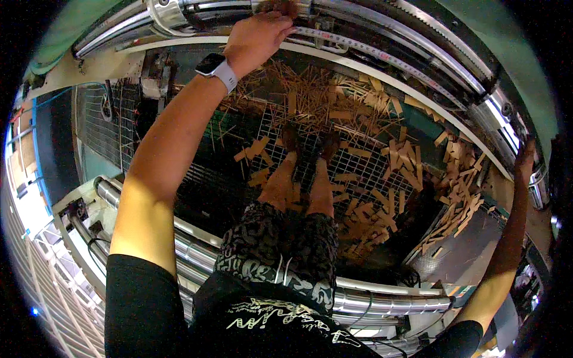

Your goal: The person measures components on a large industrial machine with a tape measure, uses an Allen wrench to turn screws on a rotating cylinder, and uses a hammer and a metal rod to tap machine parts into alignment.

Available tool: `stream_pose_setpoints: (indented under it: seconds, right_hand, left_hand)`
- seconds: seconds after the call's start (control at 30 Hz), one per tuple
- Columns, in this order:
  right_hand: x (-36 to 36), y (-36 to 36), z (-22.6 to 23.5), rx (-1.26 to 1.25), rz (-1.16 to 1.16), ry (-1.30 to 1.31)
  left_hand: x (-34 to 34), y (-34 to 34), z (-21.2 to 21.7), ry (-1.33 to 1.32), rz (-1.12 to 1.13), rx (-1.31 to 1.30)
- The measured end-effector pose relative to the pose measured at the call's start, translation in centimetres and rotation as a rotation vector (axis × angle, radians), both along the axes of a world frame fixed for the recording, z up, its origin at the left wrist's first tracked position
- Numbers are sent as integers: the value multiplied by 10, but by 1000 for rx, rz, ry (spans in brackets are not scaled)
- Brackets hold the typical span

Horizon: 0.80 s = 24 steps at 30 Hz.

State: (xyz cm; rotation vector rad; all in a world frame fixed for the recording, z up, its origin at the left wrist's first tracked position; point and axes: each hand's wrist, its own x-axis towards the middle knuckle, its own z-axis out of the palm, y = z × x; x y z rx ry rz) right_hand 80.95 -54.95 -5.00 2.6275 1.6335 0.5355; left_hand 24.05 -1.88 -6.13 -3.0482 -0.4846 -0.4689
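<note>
My left hand [258, 37], with a grey-banded watch [218, 70] on its wrist, reaches to the machine at the far side. Its fingers are bent closed at the near end of a white measuring strip [382, 56], beside a dark brown rounded part [277, 8]. What lies between the fingers is hidden. The strip runs rightward along the steel shafts [418, 30] towards a shiny metal collar [500, 113]. Stretched out to the far right, my right hand [525, 156] is beside that collar. Shadow hides its fingers, so their grip cannot be told.
My feet stand on a metal grating [358, 164] strewn with brown cardboard strips [403, 164] and thin scraps [292, 89]. A pale rail [358, 70] crosses before the far shafts. Steel rollers [394, 304] lie close behind me. Wire mesh [107, 128] stands at the left.
</note>
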Motion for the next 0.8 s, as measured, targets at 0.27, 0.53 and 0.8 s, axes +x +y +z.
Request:
stream_pose_setpoints:
  seconds: [0.27,0.53,0.8]
  right_hand:
    - [-156,-17,-26,59,-77,460]
    - [-373,2,-71,247,-667,1274]
    - [-402,-54,-114,35,-482,1191]
  left_hand:
    - [-3,3,1,83,45,-34]
    - [0,3,4,128,43,-34]
    - [0,3,1,23,-10,-25]
